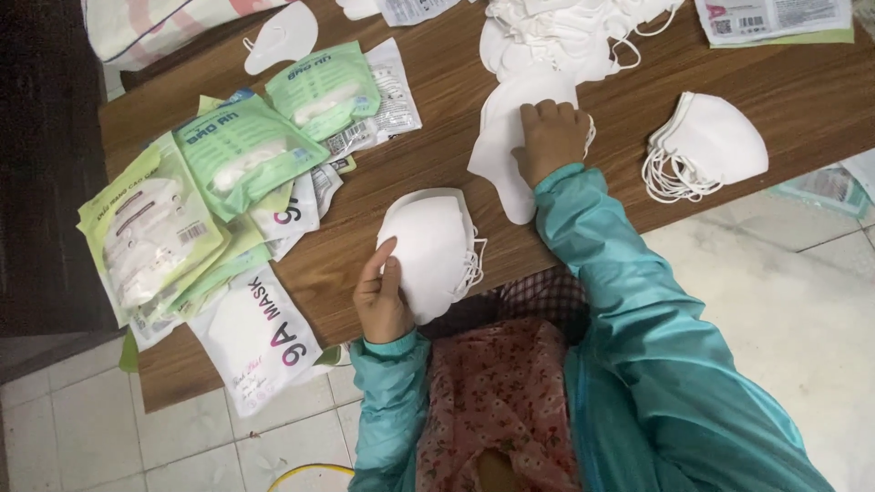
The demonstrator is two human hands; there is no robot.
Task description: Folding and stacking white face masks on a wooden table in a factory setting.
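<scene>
My left hand point(381, 301) grips a stack of white masks point(430, 253) at the wooden table's point(392, 182) near edge — my right hand point(550, 137) presses flat on a loose white mask point(510, 137) farther back.

One head camera looks steeply down, close over the wooden table point(401, 182).

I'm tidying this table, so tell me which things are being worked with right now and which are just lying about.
In use:
left hand holding a small stack of white masks
right hand pressing on a flat white mask

Lying about:
green mask packets
white mask packet
mask heap
separate mask stack
</scene>
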